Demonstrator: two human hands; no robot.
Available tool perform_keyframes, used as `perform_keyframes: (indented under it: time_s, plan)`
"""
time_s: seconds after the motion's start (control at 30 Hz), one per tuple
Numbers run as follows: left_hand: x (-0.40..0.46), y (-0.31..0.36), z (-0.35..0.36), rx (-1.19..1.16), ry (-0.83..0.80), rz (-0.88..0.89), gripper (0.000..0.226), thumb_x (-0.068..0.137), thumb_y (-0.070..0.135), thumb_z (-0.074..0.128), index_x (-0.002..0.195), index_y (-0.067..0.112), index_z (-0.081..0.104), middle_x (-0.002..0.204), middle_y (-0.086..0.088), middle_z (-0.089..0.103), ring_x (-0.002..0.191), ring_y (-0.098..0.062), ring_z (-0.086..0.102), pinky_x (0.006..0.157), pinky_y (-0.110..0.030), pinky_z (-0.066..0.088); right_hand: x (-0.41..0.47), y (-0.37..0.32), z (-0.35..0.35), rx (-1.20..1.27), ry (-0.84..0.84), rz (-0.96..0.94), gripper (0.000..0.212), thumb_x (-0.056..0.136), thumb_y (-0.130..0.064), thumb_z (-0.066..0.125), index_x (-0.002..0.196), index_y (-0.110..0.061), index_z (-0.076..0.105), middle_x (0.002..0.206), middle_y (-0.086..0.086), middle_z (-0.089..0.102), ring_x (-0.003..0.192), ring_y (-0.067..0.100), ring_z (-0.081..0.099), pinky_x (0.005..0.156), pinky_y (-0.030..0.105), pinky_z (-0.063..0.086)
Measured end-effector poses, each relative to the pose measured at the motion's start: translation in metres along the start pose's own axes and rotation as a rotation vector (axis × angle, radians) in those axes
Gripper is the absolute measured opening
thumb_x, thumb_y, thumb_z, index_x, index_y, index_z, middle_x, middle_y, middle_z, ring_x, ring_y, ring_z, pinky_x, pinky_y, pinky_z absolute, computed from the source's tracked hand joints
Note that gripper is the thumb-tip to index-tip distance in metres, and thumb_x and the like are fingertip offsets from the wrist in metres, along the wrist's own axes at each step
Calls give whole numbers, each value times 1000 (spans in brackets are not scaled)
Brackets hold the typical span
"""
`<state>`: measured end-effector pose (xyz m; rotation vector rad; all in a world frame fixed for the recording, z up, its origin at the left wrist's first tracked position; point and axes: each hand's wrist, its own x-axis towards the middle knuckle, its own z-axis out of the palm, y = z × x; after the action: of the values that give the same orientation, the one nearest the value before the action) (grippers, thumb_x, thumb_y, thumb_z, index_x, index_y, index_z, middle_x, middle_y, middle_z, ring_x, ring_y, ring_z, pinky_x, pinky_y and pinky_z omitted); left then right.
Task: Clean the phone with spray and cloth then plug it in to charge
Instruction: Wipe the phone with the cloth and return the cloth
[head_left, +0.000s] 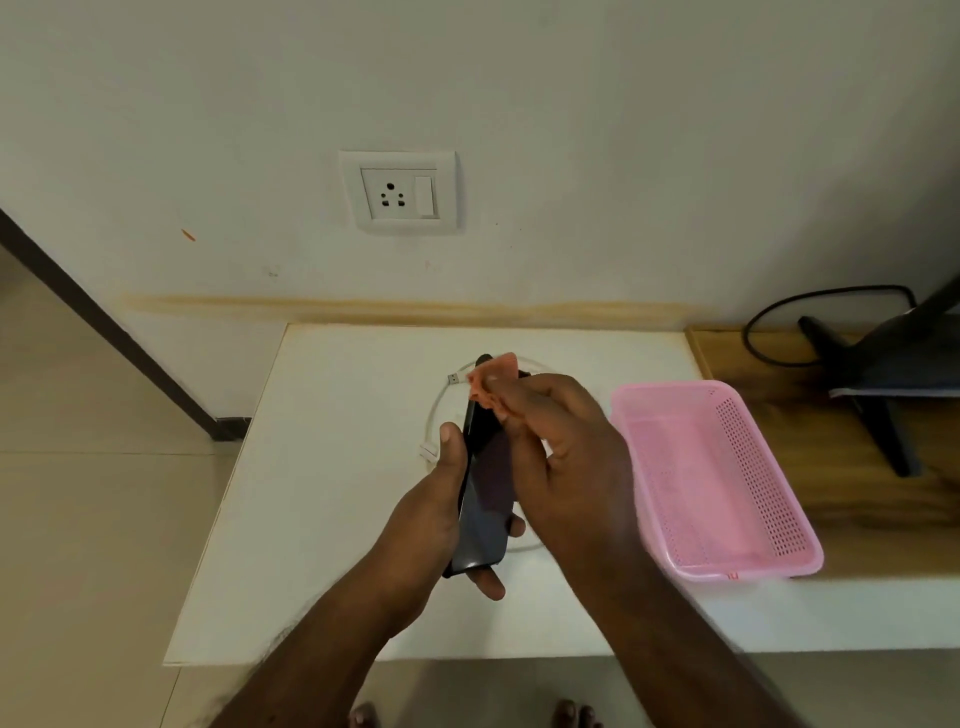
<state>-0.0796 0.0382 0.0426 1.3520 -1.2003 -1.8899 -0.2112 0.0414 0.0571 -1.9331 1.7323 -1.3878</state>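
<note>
Bare forearms, sleeveless; bare hands (436, 509), ringless.

Glossy black phone (485, 499), soft cloth (493, 382), perforated plastic basket (727, 564) (pink), matt table (322, 467).

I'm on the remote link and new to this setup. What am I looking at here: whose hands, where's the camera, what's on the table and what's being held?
There is no machine: a person works bare-handed, and the one picture comes from a camera on their head, looking down. The left hand holds a dark phone on edge. The right hand presses a small orange-pink cloth to the phone's far end. On the white table lie a white charging cable, coiled, and an empty pink basket. A wall socket sits above, nothing plugged in.
</note>
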Motion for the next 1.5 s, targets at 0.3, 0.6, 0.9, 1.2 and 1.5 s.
perform_keyframes:
  time_s: [0.3,0.6,0.9,1.2,1.5]
  plan:
    - [-2,2,4,-25,-30,11,51,71,64,19,86,38,61,58,19,73,54,2,70,40,-17,53,-8,-7,5,-83,65,30,35,97,-23,49,126,-16,68,120,0,67,110,13,64,91,27,55]
    - [-2,6,0,7,-21,49,58,72,73,20,78,56,75,73,9,79,67,-13,75,50,-26,60,-5,-4,3,-108,88,147,29,98,-20,51,120,-16,70,108,0,70,95,15,67,79,30,59]
    - [-4,5,0,-37,-82,33,64,77,68,20,92,40,75,82,2,78,73,-17,73,53,-37,60,-3,-4,-2,-150,158,35,27,96,-16,56,119,-12,70,110,2,70,98,14,66,80,12,50]
    - [-5,7,-10,12,-53,131,50,75,74,17,78,69,67,75,28,75,71,4,72,52,-13,54,-14,-19,15,-102,81,-36,46,103,-36,35,118,-10,71,111,3,71,100,15,67,81,29,59]
    - [1,1,-7,-73,-68,56,65,75,72,22,95,40,76,85,1,79,73,-17,73,53,-37,61,-3,5,2,-93,154,122,22,97,-11,60,115,-12,72,105,1,70,92,16,67,73,35,59]
